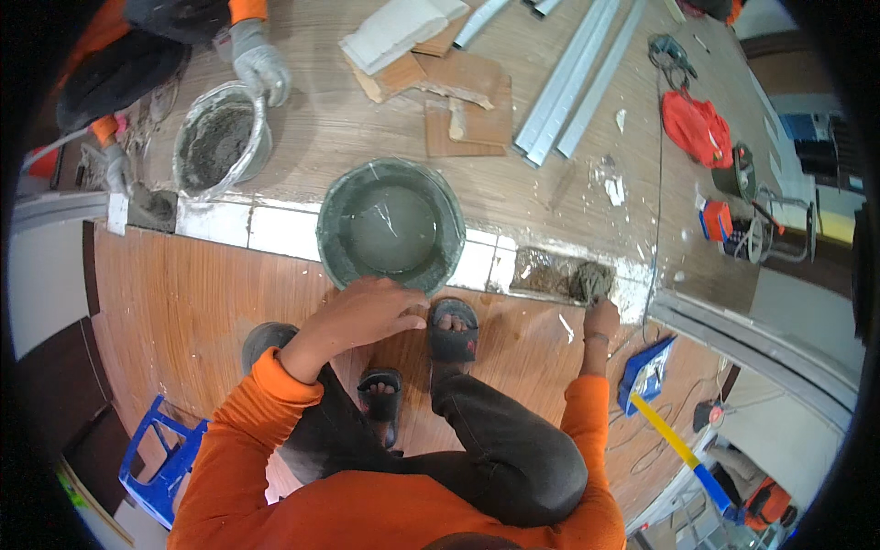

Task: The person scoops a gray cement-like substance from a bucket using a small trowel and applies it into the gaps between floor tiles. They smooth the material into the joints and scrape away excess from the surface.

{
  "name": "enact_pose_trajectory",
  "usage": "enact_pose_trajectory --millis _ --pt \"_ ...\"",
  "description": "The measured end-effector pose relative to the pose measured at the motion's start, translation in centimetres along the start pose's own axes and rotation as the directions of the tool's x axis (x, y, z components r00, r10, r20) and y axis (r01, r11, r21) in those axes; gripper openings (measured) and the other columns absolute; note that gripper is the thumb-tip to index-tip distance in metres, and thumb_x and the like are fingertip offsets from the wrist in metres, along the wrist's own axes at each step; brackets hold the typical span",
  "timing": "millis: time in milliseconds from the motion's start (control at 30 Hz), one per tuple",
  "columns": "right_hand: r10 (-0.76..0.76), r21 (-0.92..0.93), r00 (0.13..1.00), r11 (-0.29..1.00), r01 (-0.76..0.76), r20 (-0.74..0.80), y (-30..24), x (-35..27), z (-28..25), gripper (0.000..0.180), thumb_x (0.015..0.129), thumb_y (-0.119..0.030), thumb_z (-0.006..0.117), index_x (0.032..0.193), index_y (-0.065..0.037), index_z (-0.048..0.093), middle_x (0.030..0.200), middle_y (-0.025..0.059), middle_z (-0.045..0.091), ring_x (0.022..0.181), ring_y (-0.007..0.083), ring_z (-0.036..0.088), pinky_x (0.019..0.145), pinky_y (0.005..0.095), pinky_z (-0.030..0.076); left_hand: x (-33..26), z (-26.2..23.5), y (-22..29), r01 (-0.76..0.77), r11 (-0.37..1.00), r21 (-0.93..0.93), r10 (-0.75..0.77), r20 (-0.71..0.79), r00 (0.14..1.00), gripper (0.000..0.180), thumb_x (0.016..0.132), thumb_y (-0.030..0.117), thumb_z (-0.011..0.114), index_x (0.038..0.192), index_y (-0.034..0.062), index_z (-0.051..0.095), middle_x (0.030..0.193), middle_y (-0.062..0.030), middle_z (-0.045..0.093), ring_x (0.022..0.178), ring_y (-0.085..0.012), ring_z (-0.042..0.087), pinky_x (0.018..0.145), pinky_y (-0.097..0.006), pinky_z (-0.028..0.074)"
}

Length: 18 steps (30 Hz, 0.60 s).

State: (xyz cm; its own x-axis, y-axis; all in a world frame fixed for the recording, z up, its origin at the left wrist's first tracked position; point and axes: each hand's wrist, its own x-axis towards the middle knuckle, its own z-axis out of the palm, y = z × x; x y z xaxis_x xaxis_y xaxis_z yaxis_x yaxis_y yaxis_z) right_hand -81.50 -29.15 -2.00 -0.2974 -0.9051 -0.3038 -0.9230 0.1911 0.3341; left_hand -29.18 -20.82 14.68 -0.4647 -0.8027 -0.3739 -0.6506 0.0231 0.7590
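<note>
My left hand point(382, 305) is over the near rim of a dark green bucket point(332, 240), its thumb apart from its fingers. I cannot tell whether it touches the rim. Greyish water fills part of the bucket, and a pale reflection lies on the surface. To the right, my right hand point(601, 320) is closed at the end of a lump of wet grey mortar point(591, 280); what it grips is hidden. The mortar sits at the right end of an open, dirty gap point(545, 271) in the strip of white tiles point(282, 231).
At upper left, a person's gloved hand point(259, 66) is by a bucket of mortar point(181, 151); their other glove point(118, 171) is near the strip's left end. Metal profiles point(573, 78) and broken boards point(467, 115) lie ahead. A blue dustpan point(632, 378) lies right, a blue stool point(165, 467) left.
</note>
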Motion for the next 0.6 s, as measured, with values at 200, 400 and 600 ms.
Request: enact_pose_trajectory --millis 200,400,600 --pt "-0.027 0.206 0.988 0.977 0.058 -0.152 0.2 -1.1 -0.6 0.025 0.084 -0.022 0.075 0.108 -0.014 0.076 0.101 0.0154 0.075 0.093 0.0349 0.072 0.082 0.0459 0.057 -1.0 -0.8 -0.1 0.077 0.996 -0.049 -0.079 -0.035 0.996 0.03 0.095 0.034 0.066 0.111 0.0095 0.071 0.095 -0.0189 0.073 0.091 -0.0388 0.07 0.082 -0.048 0.053" --pt "0.06 0.472 0.971 0.88 0.059 -0.232 -1.0 -3.5 -2.2 0.032 0.091 -0.025 0.071 0.114 -0.003 0.073 0.099 0.0235 0.074 0.089 0.0384 0.071 0.076 0.0467 0.055 -1.5 -3.1 -5.2 0.427 0.857 -0.29 -0.513 -0.4 0.759 0.036 0.09 0.04 0.073 0.104 0.0076 0.066 0.093 -0.0172 0.068 0.098 -0.037 0.066 0.085 -0.046 0.051" --pt "0.133 0.867 0.967 0.482 0.127 -0.216 -5.4 -8.8 -1.5 0.043 0.095 -0.026 0.073 0.123 0.006 0.069 0.088 0.0112 0.068 0.073 0.0154 0.056 0.066 0.0321 0.047 -2.5 -1.8 -15.2 0.471 0.676 -0.566 -0.736 -0.506 0.449 0.078 0.085 0.045 0.08 0.137 0.0004 0.043 0.131 -0.0226 0.057 0.115 -0.0333 0.061 0.087 -0.043 0.055"
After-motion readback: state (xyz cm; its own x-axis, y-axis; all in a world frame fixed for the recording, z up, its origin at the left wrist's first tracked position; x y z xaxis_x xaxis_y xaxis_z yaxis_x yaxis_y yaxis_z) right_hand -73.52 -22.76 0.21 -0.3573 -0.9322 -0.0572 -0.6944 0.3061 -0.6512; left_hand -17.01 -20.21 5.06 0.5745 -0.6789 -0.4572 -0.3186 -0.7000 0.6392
